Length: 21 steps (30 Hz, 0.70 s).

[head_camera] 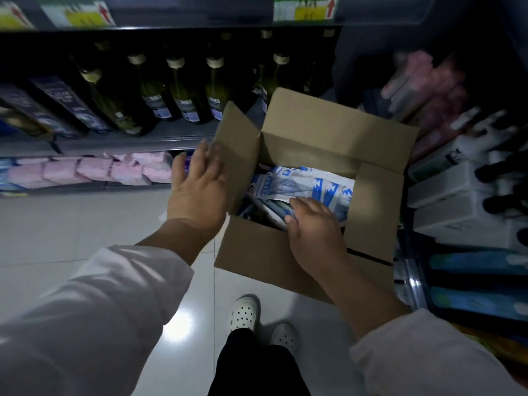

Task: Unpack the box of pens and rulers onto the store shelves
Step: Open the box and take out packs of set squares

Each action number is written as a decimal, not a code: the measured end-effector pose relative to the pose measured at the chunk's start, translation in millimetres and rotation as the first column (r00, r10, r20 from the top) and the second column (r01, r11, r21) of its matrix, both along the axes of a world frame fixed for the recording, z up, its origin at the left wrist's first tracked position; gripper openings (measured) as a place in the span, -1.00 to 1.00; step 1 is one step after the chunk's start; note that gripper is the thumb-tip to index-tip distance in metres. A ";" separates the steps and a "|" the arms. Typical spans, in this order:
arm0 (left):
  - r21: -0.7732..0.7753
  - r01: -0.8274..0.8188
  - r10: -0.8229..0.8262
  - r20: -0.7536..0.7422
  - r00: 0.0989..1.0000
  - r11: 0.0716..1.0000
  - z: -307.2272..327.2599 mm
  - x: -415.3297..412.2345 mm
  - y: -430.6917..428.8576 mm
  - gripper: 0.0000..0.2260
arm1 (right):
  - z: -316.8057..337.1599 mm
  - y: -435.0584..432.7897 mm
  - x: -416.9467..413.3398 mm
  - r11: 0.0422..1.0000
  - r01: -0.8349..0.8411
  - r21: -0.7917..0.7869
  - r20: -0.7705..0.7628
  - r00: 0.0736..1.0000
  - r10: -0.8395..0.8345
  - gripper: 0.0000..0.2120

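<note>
Two hands: left hand (200,187) released, spread beside one box (314,124); right hand (313,227) grasping one packet (275,212) inside.

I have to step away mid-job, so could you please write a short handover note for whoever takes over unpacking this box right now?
Left hand: open, fingers straight, at the left flap of the cardboard box.
Right hand: inside the box, pinching a dark packet near the front wall.
Box: open with its flaps folded out, in front of the person, and full of white and blue packets.
Done: the box is opened.
Left: nothing from it shows on a shelf yet, so lift the packets out and shelve them.
</note>
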<state>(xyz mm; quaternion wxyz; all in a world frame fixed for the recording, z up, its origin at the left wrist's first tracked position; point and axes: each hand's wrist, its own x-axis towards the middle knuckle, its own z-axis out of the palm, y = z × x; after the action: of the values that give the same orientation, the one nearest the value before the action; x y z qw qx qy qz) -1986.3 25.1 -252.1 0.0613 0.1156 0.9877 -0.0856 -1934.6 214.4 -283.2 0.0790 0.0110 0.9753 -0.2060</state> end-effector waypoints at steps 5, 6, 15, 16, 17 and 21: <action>0.083 -0.056 0.034 0.246 0.969 0.995 -39.5 -1.4 -4.9 -0.48 | -11.9 -4.2 -3.6 1.000 -0.018 0.023 0.093 0.996 0.016 -0.50; 0.160 -0.104 0.052 0.301 0.952 0.982 -45.4 -1.8 -0.1 -0.44 | -15.4 -3.1 -2.7 0.999 -0.024 0.034 0.106 0.994 0.020 -0.54; 0.328 -0.392 0.201 0.488 0.849 0.860 -68.9 -17.5 15.2 -0.27 | -27.9 15.7 1.0 0.998 0.028 0.054 0.214 0.976 -0.039 -0.54; 0.329 -0.400 0.207 0.491 0.846 0.856 -68.7 -17.0 15.7 -0.27 | -27.6 18.3 1.5 0.998 0.047 0.048 0.233 0.971 -0.057 -0.53; 0.322 -0.410 0.215 0.498 0.840 0.853 -67.5 -16.2 16.9 -0.28 | -26.7 20.5 1.6 0.997 0.070 0.042 0.260 0.963 -0.078 -0.51; 0.211 -0.277 0.199 0.330 0.923 0.937 -62.1 -10.4 25.2 -0.34 | -21.5 18.7 -0.4 0.988 0.092 0.126 0.322 0.938 -0.129 -0.44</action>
<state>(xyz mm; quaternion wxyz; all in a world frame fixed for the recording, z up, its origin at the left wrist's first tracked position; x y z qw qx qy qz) -1996.7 50.3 -314.2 0.2069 0.0124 0.9759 0.0682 -1935.0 233.1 -304.7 0.2282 0.1043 0.9561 -0.1516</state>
